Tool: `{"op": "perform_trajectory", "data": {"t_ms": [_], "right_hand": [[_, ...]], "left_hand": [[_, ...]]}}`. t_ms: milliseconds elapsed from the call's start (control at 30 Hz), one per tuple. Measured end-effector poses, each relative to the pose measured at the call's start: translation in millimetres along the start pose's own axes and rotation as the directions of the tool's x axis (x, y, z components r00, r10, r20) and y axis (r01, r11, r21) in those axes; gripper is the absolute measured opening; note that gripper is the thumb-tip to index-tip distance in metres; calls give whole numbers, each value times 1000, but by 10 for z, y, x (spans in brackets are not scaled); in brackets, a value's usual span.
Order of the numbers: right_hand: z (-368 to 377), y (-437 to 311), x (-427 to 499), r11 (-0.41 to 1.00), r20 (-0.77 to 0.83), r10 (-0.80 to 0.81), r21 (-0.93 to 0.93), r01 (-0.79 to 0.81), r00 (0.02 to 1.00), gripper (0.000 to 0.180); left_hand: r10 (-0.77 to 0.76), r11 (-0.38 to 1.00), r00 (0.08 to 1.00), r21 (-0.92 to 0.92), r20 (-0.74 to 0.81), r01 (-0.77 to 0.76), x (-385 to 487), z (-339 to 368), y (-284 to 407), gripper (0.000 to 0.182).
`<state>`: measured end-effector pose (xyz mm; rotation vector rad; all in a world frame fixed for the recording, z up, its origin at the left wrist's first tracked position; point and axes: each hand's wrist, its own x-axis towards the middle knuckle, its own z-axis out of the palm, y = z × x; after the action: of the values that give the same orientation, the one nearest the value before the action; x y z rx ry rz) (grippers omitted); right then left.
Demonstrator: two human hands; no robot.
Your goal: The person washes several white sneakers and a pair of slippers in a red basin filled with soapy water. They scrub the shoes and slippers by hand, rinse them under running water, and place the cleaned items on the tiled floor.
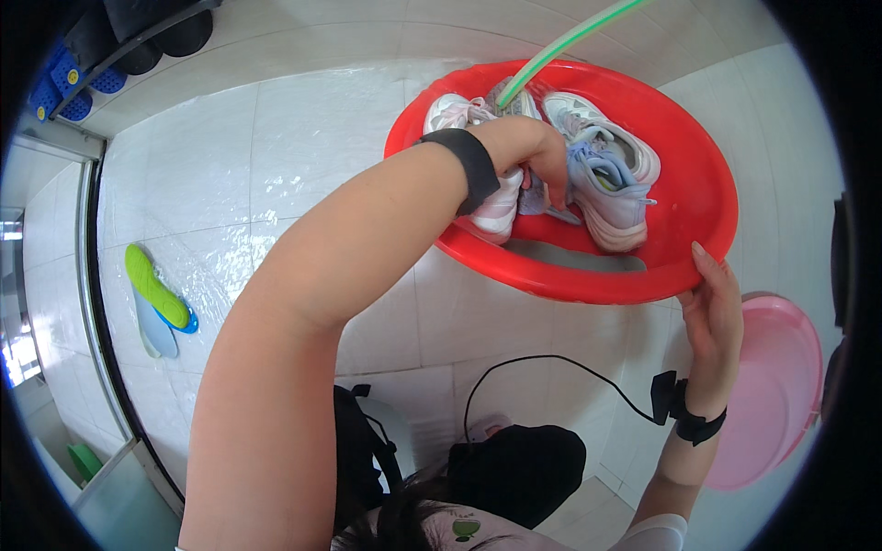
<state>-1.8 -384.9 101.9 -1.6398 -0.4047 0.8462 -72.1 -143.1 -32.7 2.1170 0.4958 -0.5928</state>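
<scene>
A red plastic basin (696,172) holds several wet-looking sneakers. My right hand (713,303) grips its near right rim, thumb on top. My left hand (548,155) reaches down among the shoes, its fingertips partly hidden; whether they grip anything is unclear. Close to that hand on the right is a pale blue and pink sneaker (613,206), with a white sneaker (582,113) behind it. Another white and pink sneaker (497,210) lies under my left wrist. A green-tinted clear hose (565,45) ends over the shoes at the back. Inside the near wall shows a grey patch (579,256) I cannot identify.
Wet tiled floor (310,151) spreads to the left, where green, blue and grey insoles (157,286) lie. A pink basin (772,386) stands at right. A black cable (551,357) runs to my right wrist strap. Blue slippers (65,79) hang on a rack upper left.
</scene>
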Motion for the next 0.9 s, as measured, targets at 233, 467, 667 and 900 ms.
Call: {"op": "perform_trajectory", "data": {"t_ms": [233, 467, 667, 900], "right_hand": [[98, -24, -46, 995, -6, -83, 49, 83, 997, 25], [128, -29, -112, 983, 14, -149, 109, 146, 989, 23], [155, -57, -209, 979, 36, -186, 93, 182, 982, 25], [272, -107, -355, 973, 9, -223, 60, 222, 975, 25]], "left_hand": [[37, 999, 999, -1, -39, -38, -162, -19, 10, 68], [53, 998, 998, 27, -37, -52, -334, -26, 78, 70], [129, 992, 990, 0, -53, -129, -452, -2, 136, 71], [151, 982, 985, -98, -88, -159, -485, 46, 121, 65]]}}
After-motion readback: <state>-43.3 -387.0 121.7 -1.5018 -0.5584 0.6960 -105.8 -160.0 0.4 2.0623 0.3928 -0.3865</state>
